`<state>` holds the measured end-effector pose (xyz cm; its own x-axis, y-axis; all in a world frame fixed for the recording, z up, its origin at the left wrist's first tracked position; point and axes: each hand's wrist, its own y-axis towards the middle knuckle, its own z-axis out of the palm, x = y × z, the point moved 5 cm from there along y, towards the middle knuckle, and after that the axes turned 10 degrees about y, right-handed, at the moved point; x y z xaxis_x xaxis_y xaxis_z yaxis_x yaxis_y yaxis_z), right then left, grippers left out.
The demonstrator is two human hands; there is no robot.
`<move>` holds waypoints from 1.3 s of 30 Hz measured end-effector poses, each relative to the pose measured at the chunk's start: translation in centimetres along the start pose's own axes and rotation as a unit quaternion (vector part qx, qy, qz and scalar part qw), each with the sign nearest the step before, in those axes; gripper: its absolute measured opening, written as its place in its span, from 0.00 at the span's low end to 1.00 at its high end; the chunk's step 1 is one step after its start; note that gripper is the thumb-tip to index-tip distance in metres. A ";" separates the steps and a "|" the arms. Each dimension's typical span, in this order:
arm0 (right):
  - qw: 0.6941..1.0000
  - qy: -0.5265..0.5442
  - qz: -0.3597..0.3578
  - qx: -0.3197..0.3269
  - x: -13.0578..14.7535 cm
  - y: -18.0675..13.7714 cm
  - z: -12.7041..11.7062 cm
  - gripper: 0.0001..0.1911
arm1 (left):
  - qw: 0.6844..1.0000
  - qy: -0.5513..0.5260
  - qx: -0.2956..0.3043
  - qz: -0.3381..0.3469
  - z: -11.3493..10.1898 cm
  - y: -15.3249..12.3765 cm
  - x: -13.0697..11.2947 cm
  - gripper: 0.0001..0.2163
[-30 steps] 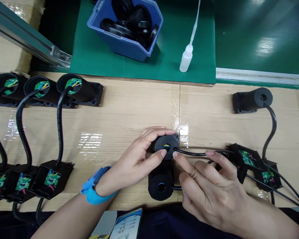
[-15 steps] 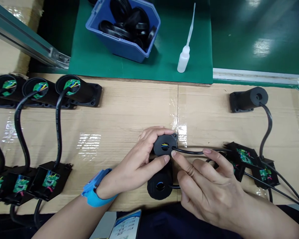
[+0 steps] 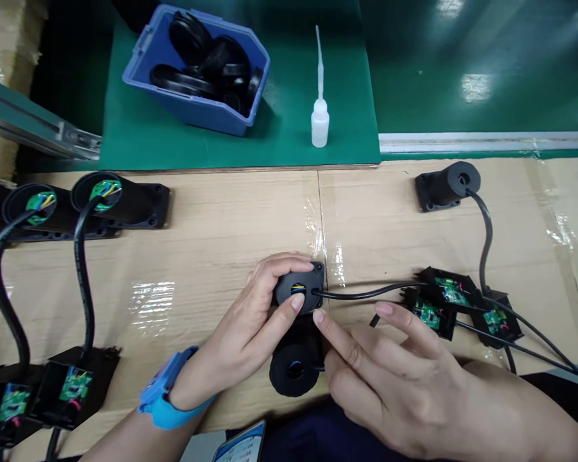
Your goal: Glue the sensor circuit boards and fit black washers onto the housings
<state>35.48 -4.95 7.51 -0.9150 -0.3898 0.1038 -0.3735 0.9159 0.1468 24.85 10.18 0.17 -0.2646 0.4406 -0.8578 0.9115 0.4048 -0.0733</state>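
Note:
My left hand [image 3: 255, 321] is wrapped round a black cylindrical housing with a square flanged base [image 3: 318, 269]. Its thumb tip lies at the hole of the round end cap [image 3: 286, 287], where yellow and blue wires show. A black cable [image 3: 361, 296] leaves the cap beside the hole and runs right. The extended index fingertip of my right hand [image 3: 390, 378] is at the housing's lower right edge; another finger sticks out and the rest are bent, with no object visible in them. Just below, a second black housing [image 3: 295, 370] stands close by, partly hidden by my right hand.
Black cases with green circuit boards [image 3: 451, 292] lie at right, near another capped housing [image 3: 447, 186]. At left, several open housings [image 3: 139, 204] are cabled to board cases [image 3: 101, 385]. Behind stand a blue bin [image 3: 197, 115] of black rings and a white dropper bottle [image 3: 320, 125].
The view has shifted, so the scene sits further left. My left thumb has moved up to the cap's hole. My right index fingertip has slid slightly down from the cable's entry.

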 end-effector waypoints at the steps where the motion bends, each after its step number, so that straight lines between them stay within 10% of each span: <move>1: 1.000 -0.003 -0.023 -0.005 0.0 -0.1 -0.4 0.13 | 1.000 0.016 -0.017 0.019 -0.1 -0.1 -0.1 0.15; 8: 0.992 0.058 0.072 -0.084 -1.8 -0.8 -0.9 0.08 | 0.962 0.186 -0.053 0.191 -0.8 -0.3 0.2 0.18; 18: 0.961 0.103 0.191 -0.173 -5.4 0.2 0.1 0.03 | 0.998 -0.045 -0.044 0.032 -0.2 0.4 1.6 0.17; 33: 0.957 0.123 0.200 -0.173 -5.9 -0.1 0.9 0.05 | 0.990 -0.090 -0.003 0.110 0.0 0.5 0.4 0.11; 39: 0.944 0.285 0.133 -0.096 -6.2 0.1 0.8 0.15 | 0.982 0.059 -0.019 0.178 -0.9 0.7 -0.2 0.07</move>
<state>41.00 -2.35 6.07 -0.7210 -0.1861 0.6675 -0.0572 0.9760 0.2103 25.22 11.10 0.78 0.0325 0.6488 -0.7603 0.9411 0.2363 0.2419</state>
